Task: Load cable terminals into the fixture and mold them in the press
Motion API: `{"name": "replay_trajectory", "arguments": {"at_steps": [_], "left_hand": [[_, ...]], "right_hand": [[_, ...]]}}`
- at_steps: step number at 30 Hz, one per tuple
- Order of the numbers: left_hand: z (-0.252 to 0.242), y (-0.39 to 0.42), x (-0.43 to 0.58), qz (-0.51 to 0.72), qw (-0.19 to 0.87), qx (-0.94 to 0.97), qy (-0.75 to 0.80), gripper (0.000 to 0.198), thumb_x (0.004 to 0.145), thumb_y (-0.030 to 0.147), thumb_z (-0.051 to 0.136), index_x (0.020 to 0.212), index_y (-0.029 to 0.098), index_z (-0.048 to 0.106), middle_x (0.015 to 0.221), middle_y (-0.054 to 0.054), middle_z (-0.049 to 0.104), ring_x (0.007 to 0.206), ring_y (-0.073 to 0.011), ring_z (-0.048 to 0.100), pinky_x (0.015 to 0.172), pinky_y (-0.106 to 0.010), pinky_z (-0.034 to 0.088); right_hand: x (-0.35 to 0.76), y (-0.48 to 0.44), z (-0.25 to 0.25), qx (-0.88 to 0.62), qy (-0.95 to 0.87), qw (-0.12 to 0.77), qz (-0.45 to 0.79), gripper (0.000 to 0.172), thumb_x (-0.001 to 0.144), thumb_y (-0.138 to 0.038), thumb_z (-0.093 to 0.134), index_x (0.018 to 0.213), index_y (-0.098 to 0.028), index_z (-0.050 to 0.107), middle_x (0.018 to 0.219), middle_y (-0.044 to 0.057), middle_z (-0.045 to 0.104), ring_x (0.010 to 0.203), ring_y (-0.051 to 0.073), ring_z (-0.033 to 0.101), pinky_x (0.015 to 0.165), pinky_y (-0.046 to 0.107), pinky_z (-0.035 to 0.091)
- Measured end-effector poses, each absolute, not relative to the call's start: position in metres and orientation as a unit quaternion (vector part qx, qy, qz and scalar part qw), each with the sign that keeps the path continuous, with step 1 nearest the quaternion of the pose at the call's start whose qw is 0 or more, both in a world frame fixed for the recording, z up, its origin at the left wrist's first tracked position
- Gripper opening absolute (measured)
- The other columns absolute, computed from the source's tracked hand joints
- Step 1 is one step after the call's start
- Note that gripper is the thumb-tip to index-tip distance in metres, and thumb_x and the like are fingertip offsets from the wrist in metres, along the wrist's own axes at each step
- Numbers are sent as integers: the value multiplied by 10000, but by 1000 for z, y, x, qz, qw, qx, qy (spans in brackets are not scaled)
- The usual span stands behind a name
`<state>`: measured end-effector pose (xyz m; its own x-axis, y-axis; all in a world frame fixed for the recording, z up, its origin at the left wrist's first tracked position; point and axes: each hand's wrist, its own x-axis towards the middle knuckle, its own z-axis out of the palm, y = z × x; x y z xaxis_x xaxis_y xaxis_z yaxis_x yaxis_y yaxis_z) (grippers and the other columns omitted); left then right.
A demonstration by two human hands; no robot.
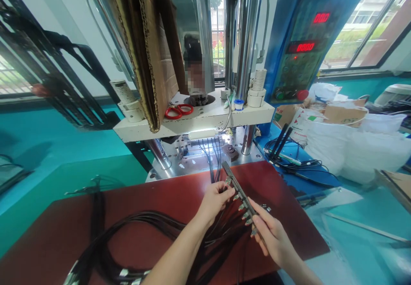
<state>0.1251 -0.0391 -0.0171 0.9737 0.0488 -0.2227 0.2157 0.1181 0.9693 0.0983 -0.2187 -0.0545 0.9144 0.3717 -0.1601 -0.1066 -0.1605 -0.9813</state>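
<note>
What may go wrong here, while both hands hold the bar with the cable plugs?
1. The right hand holds the bar only at its lower end while the left hand pinches a plug near the top; the bar might twist and seated plugs could slip out.
2. The black cables lie crossed in a bundle on the red mat; they might snag and tug on the plugs.

Bench top: red-brown mat [289, 191] under both hands. Black cables [135, 233] lie on it, looping left of the left hand [213, 199] down to the near edge. Steel base plate [180, 156] sits just beyond the hands. Blue surface [321, 176], beyond and right of the right hand [272, 238], carries black leads [289, 160] and white bags [353, 148].
</note>
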Motion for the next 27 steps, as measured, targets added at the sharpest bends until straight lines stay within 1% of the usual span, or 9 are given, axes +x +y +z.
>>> {"name": "replay_trajectory", "arguments": {"at_steps": [3,6,9,13,16,19,22,27], "left_hand": [[-19,-41,125,-1,754,651,85,270,713,411,553,690,156,467,580,35,472,495,-67,394,436,-171,284],[-21,-39,127,34,740,666,88,236,735,396,522,710,174,448,584,44,443,508,-82,382,440,-179,294],[-21,-34,128,67,661,744,73,216,763,361,486,662,173,455,555,46,416,516,-90,378,500,-197,298],[-18,-30,124,142,511,847,39,162,782,313,471,683,185,489,638,9,511,604,-130,450,589,-228,297],[-17,-31,122,153,459,875,12,165,769,291,494,639,190,494,655,-18,542,618,-149,469,600,-239,281],[-18,-31,123,130,472,872,1,247,791,315,452,581,186,478,571,-1,483,549,-135,423,563,-235,254],[-17,-29,127,70,523,849,2,307,793,353,418,545,174,451,529,24,411,524,-114,367,534,-225,244],[-14,-24,135,-45,611,790,25,292,736,378,450,536,165,455,461,53,340,450,-84,288,471,-216,221]], "right_hand": [[97,-217,-52,-710,-54,680,176,604,813,-476,421,1317,-152,344,507,-47,479,318,44,374,287,153,283],[97,-217,-51,-691,-43,700,172,592,808,-468,444,1303,-153,366,501,-47,482,312,41,374,279,144,269],[96,-218,-52,-689,-38,704,170,591,802,-469,455,1293,-148,384,486,-48,482,292,41,355,275,150,253],[96,-219,-51,-689,-37,702,176,613,804,-475,450,1307,-137,357,501,-38,499,299,42,359,284,156,265],[96,-219,-49,-686,-30,704,183,629,796,-484,459,1310,-137,355,502,-39,494,306,44,368,285,156,276],[95,-218,-48,-679,-21,711,183,635,781,-491,478,1305,-149,369,521,-38,483,330,48,385,281,149,285],[95,-217,-47,-680,-20,711,176,637,769,-502,485,1292,-151,392,550,-31,486,342,49,384,273,153,287],[95,-218,-49,-698,-31,691,184,622,784,-492,461,1299,-152,384,549,-28,494,342,51,389,283,152,274]]}}
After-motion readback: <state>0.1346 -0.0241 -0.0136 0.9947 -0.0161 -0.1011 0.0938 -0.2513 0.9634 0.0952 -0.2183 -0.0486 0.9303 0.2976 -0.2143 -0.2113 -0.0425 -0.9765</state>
